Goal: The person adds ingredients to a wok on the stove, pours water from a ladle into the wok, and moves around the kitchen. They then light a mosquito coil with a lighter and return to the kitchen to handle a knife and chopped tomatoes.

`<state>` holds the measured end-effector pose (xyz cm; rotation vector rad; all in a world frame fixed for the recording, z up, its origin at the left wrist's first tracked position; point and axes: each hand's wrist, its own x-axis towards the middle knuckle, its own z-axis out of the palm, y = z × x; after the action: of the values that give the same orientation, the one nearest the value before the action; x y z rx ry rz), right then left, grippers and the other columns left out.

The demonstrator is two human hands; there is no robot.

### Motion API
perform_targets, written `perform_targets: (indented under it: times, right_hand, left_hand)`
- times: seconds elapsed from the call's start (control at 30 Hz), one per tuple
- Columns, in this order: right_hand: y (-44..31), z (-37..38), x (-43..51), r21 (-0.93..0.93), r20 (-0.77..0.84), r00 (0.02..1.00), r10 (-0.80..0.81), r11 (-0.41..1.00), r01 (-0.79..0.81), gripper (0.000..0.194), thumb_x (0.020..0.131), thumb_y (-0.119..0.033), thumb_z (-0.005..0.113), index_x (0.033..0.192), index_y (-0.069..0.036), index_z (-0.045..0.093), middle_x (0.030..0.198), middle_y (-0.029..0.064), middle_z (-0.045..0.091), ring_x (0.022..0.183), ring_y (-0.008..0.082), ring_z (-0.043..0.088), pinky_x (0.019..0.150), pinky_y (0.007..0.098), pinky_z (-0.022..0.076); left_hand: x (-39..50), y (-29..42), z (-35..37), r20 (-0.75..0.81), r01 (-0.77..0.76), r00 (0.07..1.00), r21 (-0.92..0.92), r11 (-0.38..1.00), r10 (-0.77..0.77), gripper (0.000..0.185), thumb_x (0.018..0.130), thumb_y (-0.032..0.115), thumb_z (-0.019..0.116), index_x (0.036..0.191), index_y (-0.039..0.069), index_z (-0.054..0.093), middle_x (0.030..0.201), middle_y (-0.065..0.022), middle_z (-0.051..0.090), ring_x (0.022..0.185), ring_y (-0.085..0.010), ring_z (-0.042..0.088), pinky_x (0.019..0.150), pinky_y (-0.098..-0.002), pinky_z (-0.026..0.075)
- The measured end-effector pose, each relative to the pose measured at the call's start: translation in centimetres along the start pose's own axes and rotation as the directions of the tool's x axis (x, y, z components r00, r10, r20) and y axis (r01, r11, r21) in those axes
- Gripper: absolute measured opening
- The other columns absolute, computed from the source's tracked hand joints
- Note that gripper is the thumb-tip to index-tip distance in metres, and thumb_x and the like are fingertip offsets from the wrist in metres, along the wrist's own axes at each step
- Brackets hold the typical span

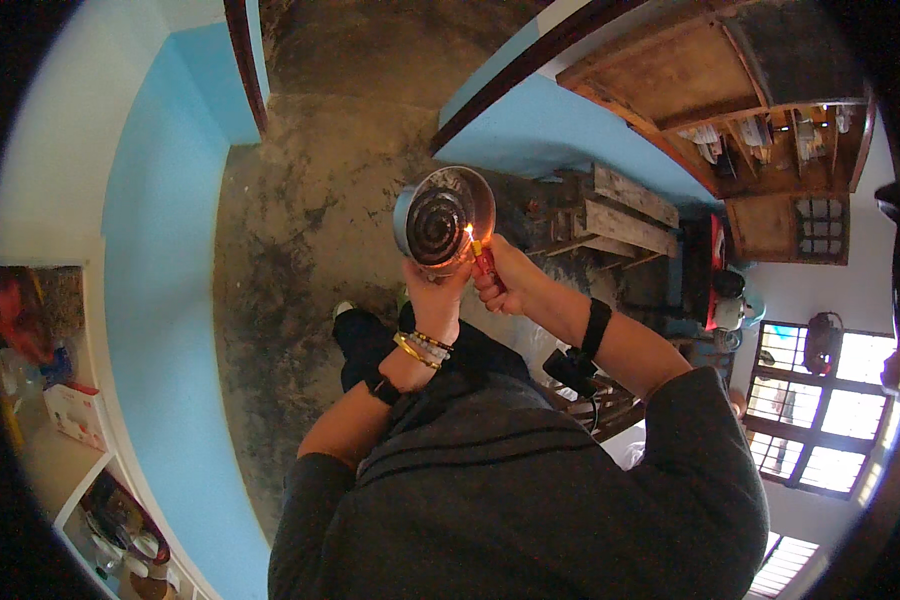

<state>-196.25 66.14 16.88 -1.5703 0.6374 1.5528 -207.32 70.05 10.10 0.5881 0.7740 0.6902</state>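
My left hand (433,292) holds a round metal tin (403,217) by its near rim and underside, with the tin's inside facing the camera. A dark mosquito coil (441,223) lies in the tin. In my right hand (504,277) is a red lighter (486,266) with a yellow top. Its flame burns at the near right part of the coil, inside the rim; whether it touches the coil I cannot tell. An orange glow shows on the tin's lower wall.
Wooden benches (630,221) stand at the right, beyond the tin. A wooden cabinet (660,82) with shelves is along the blue wall (510,135). A doorway edge (525,75) lies ahead. At the left, a blue and white wall (157,300) has recesses holding household things.
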Motion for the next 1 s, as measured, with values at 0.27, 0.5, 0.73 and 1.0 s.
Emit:
perform_targets:
  times: [0.27, 0.5, 0.73, 1.0]
  right_hand:
    - [0.3, -1.0, -0.2, -0.017, -0.010, 1.000, 0.025, 1.000, -0.025, 0.047, 0.087, -0.054, 0.040, 0.065, -0.012, 0.044, 0.051, -0.0034, 0.035, 0.039, 0.0080, 0.024, 0.036, 0.0238, 0.0170]
    - [-0.9, -1.8, 0.1, -0.040, 0.011, 1.000, 0.006, 0.999, -0.006, 0.046, 0.087, -0.053, 0.039, 0.065, -0.012, 0.044, 0.051, -0.0030, 0.035, 0.039, 0.0085, 0.025, 0.036, 0.0236, 0.0179]
    - [0.7, -1.1, -0.1, -0.059, -0.012, 0.999, -0.032, 0.998, 0.031, 0.045, 0.088, -0.052, 0.039, 0.065, -0.013, 0.043, 0.051, -0.0028, 0.036, 0.039, 0.0086, 0.025, 0.036, 0.0241, 0.0179]
    - [1.5, -2.0, 0.1, -0.091, 0.039, 0.999, -0.009, 0.996, 0.012, 0.044, 0.088, -0.051, 0.039, 0.065, -0.013, 0.043, 0.051, -0.0029, 0.035, 0.039, 0.0090, 0.025, 0.037, 0.0241, 0.0186]
  left_hand:
    - [-0.6, -1.0, 0.4, -0.028, 0.017, 0.999, 0.011, 1.000, -0.017, 0.066, 0.071, -0.001, 0.078, 0.123, 0.006, 0.038, 0.119, -0.0059, 0.051, 0.109, -0.0168, 0.053, 0.091, -0.0326, 0.045]
    - [0.1, -1.3, 1.6, -0.011, -0.008, 1.000, -0.027, 1.000, 0.008, 0.067, 0.071, -0.003, 0.077, 0.123, 0.006, 0.037, 0.121, -0.0068, 0.050, 0.110, -0.0169, 0.052, 0.092, -0.0324, 0.045]
    - [-0.9, -1.6, 0.1, -0.012, -0.026, 1.000, -0.047, 0.999, 0.026, 0.066, 0.071, -0.002, 0.077, 0.123, 0.006, 0.038, 0.121, -0.0065, 0.049, 0.110, -0.0171, 0.052, 0.092, -0.0324, 0.045]
    - [-2.0, -2.3, 0.0, -0.023, -0.049, 0.999, -0.057, 0.997, 0.048, 0.065, 0.072, -0.002, 0.077, 0.123, 0.007, 0.037, 0.121, -0.0063, 0.049, 0.111, -0.0170, 0.052, 0.092, -0.0328, 0.045]
